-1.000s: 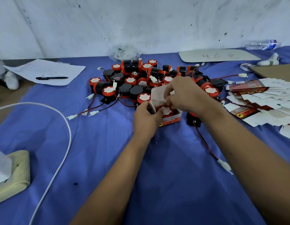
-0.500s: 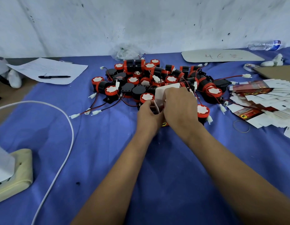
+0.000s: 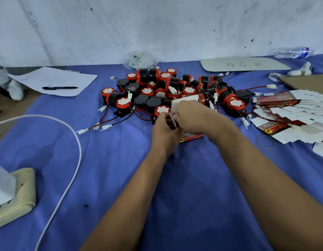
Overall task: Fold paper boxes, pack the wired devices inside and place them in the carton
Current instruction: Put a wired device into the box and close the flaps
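Observation:
A small red paper box (image 3: 192, 137) stands on the blue cloth just in front of a pile of red-and-black wired devices (image 3: 168, 91). Its white top flap (image 3: 182, 101) stands up behind my hands. My left hand (image 3: 164, 129) pinches a side flap of the box. My right hand (image 3: 195, 116) covers the box's opening with curled fingers on the flaps. What lies inside the box is hidden by my hands.
A fanned stack of flat unfolded boxes (image 3: 293, 113) lies at the right, with a rubber band (image 3: 266, 142) before it. A paper sheet with a pen (image 3: 59, 87) sits far left. A white cable (image 3: 73, 147) runs to a power strip (image 3: 16, 194) at the left edge.
My right hand came down from the pile onto the box's opening. The device that lay to the right of the box with its wire trailing is no longer there. The view shifted slightly.

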Demonstrator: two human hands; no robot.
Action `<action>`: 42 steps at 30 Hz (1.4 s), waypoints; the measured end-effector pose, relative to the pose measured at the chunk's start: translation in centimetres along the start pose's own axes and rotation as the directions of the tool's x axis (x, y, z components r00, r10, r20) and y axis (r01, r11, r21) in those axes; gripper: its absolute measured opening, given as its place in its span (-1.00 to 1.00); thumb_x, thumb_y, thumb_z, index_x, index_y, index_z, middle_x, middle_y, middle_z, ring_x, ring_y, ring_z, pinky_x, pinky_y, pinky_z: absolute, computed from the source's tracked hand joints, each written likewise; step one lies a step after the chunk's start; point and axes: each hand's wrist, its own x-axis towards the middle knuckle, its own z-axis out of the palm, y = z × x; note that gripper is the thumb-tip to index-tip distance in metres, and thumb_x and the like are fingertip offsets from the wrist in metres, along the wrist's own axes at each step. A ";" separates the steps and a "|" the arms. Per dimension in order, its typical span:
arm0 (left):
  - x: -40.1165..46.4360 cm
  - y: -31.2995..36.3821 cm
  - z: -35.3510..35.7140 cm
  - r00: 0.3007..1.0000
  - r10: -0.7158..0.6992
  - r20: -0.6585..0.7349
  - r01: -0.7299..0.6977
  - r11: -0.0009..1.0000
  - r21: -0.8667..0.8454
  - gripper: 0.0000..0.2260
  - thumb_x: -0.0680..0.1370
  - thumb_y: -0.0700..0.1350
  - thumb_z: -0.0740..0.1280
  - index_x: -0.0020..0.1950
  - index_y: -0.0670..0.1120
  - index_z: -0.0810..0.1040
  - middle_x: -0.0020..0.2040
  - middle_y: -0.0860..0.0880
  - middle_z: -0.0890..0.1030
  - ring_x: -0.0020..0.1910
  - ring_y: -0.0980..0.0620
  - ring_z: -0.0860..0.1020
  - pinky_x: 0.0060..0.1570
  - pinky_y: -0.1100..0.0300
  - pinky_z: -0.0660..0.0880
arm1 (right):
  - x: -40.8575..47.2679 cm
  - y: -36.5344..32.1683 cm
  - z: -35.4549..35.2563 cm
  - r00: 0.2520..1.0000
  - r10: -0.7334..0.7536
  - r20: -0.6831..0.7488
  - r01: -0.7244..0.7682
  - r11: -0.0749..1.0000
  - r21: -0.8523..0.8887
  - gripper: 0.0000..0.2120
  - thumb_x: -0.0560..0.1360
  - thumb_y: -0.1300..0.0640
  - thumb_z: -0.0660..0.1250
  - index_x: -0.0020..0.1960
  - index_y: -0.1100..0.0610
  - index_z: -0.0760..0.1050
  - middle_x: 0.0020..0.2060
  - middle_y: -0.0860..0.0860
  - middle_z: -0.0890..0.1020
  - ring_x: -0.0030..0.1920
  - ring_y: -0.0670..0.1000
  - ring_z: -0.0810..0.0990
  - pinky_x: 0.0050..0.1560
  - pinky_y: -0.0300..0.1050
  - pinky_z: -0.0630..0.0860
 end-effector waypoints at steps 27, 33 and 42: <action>-0.1 -0.4 -1.4 0.965 0.029 0.260 0.004 0.992 -0.124 -0.65 0.47 -0.27 0.54 0.16 -0.11 0.50 0.10 -0.08 0.65 -0.27 0.14 0.58 -0.26 0.26 0.53 | -0.9 4.2 2.1 0.936 -0.159 -0.313 0.246 0.933 0.261 -0.88 0.38 0.25 0.46 -0.28 0.08 0.71 -0.35 -0.06 0.69 -0.32 -0.08 0.61 -0.25 -0.16 0.53; -0.2 -0.3 -1.6 0.960 -0.005 0.281 0.055 0.984 -0.169 -0.62 0.46 -0.42 0.46 0.19 -0.14 0.49 0.13 -0.15 0.64 -0.34 0.18 0.57 -0.30 0.28 0.51 | -1.2 4.3 2.0 0.947 -0.262 -0.184 0.291 0.944 0.154 -0.75 0.48 0.26 0.36 -0.38 0.18 0.57 -0.39 0.07 0.55 -0.26 0.04 0.46 -0.21 -0.06 0.35; 0.1 -0.3 -1.8 0.956 -0.019 0.293 0.083 0.975 -0.206 -0.56 0.40 -0.47 0.48 0.17 -0.10 0.54 0.15 -0.11 0.65 -0.06 -0.01 0.65 -0.18 0.23 0.58 | -2.2 5.9 1.4 0.900 -0.433 -0.046 0.427 0.899 -0.098 -0.79 0.56 0.14 0.31 -0.08 -0.02 0.72 -0.06 0.02 0.48 0.10 0.08 0.33 0.14 -0.08 0.34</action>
